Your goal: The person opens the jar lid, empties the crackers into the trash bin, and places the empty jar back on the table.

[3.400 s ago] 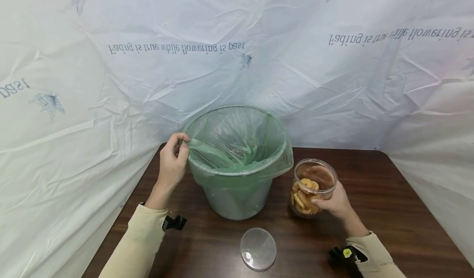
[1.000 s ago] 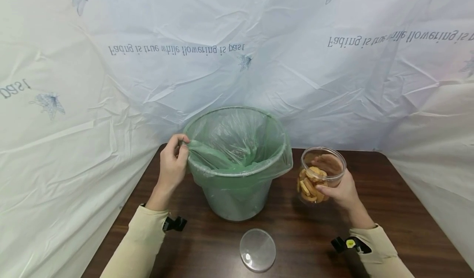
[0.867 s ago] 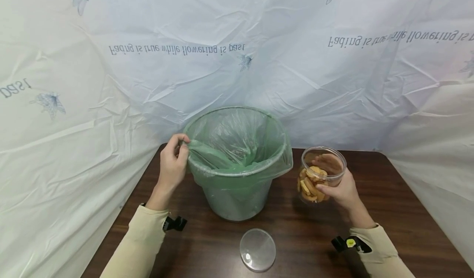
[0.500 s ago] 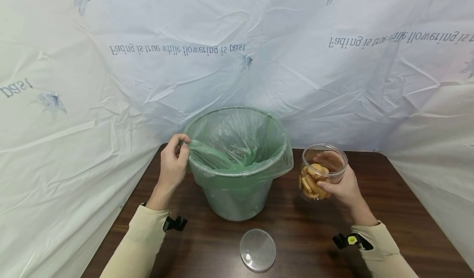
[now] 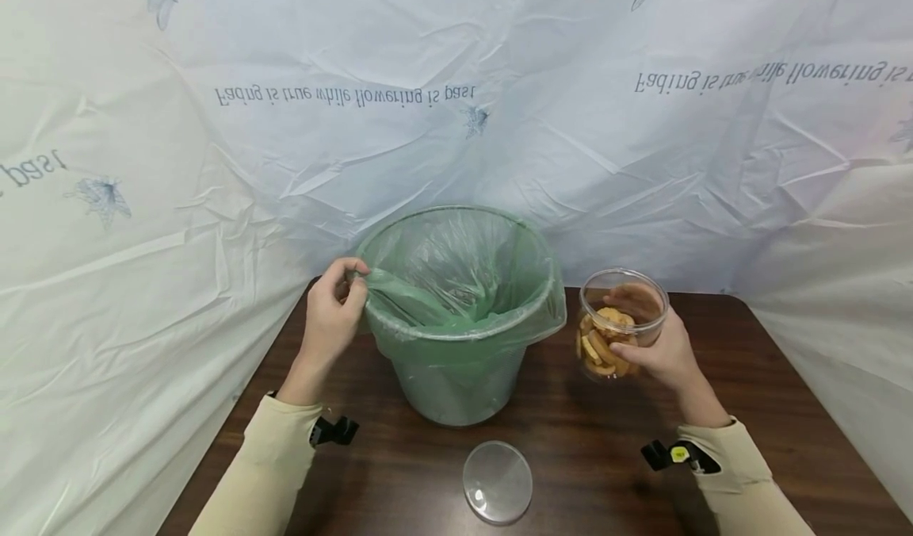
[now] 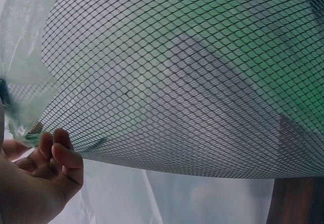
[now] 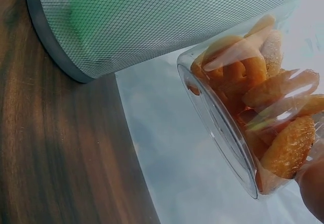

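A silver mesh waste bin (image 5: 456,393) stands on the table, lined with a translucent green bin bag (image 5: 471,354) folded over its rim. My left hand (image 5: 334,306) pinches the bag's edge at the bin's left rim; in the left wrist view its fingers curl beside the mesh (image 6: 152,97). To the right of the bin, my right hand (image 5: 663,354) grips a clear lidless jar (image 5: 620,326) partly filled with golden ring-shaped cookies (image 5: 602,342). The jar is held above the table, mouth up and slightly tilted. Its base (image 7: 223,133) shows clear of the wood in the right wrist view.
A round clear lid (image 5: 497,482) lies flat on the dark wooden table (image 5: 399,488) in front of the bin. White printed sheeting (image 5: 456,147) hangs behind and along both sides. Black straps with small devices sit on both wrists.
My right hand has lifted the jar up off the table and a little to the right, then slightly higher over the last second. My left hand keeps its pinch on the bag.
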Demonstrator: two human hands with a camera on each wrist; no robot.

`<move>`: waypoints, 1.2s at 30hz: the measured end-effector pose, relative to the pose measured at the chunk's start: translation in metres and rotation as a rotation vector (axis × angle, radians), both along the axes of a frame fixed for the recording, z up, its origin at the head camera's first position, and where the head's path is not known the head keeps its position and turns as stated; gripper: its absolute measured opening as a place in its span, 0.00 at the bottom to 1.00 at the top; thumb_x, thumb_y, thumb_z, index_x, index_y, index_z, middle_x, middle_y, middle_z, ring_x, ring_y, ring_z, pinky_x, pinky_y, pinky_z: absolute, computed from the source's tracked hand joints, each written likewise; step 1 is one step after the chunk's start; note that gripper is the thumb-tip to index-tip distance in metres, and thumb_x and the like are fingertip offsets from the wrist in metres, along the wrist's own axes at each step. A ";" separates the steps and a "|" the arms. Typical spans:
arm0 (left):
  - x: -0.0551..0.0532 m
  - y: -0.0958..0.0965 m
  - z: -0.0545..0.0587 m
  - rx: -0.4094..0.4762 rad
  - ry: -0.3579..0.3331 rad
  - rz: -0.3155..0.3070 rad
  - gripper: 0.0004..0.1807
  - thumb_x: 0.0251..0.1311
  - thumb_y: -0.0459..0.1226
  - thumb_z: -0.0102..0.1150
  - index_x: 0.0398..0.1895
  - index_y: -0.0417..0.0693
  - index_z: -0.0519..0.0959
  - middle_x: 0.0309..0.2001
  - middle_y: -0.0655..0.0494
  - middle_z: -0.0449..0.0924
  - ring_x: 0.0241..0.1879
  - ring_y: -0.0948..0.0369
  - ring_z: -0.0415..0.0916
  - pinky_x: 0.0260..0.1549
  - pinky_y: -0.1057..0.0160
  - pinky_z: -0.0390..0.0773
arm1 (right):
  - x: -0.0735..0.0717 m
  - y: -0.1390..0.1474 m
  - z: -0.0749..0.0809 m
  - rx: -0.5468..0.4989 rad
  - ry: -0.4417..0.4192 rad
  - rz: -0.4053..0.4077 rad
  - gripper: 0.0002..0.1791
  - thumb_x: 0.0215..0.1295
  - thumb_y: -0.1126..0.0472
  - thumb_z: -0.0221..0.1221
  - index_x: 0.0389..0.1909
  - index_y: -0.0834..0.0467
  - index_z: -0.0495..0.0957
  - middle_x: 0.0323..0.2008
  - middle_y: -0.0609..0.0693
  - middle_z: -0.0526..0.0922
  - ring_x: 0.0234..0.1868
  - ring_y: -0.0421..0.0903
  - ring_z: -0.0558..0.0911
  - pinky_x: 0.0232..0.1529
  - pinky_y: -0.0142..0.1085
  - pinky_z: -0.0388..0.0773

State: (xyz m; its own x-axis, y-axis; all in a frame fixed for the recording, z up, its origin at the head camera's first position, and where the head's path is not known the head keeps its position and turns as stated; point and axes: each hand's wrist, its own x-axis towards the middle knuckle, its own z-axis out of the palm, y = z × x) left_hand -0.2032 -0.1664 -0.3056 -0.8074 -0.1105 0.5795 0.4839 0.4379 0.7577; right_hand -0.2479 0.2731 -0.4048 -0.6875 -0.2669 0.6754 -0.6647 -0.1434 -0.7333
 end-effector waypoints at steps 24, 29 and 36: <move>-0.004 -0.010 0.002 0.045 -0.055 -0.115 0.09 0.62 0.26 0.50 0.42 0.31 0.77 0.20 0.51 0.65 0.14 0.68 0.58 0.14 0.67 0.64 | -0.007 0.010 0.037 0.007 0.033 0.037 0.46 0.33 0.90 0.64 0.60 0.85 0.56 0.57 0.68 0.74 0.59 0.54 0.77 0.56 0.33 0.74; -0.004 -0.010 0.002 0.039 -0.061 -0.113 0.09 0.63 0.26 0.50 0.42 0.31 0.77 0.19 0.54 0.64 0.14 0.68 0.58 0.14 0.66 0.64 | -0.009 0.011 0.043 0.010 0.047 0.050 0.46 0.33 0.90 0.65 0.59 0.86 0.56 0.56 0.69 0.73 0.58 0.54 0.77 0.56 0.34 0.74; -0.004 -0.011 0.002 0.047 -0.070 -0.122 0.09 0.63 0.26 0.50 0.42 0.31 0.77 0.20 0.52 0.64 0.15 0.68 0.58 0.15 0.66 0.64 | -0.011 0.010 0.053 0.030 0.053 0.043 0.47 0.30 0.91 0.65 0.59 0.85 0.56 0.57 0.64 0.75 0.58 0.54 0.76 0.56 0.33 0.74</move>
State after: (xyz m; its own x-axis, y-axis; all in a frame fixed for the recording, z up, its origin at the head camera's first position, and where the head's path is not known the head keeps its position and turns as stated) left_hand -0.2068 -0.1774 -0.3038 -0.8548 -0.0344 0.5178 0.4767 0.3423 0.8096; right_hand -0.2587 0.2835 -0.3518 -0.6381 -0.3167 0.7018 -0.6965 -0.1512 -0.7015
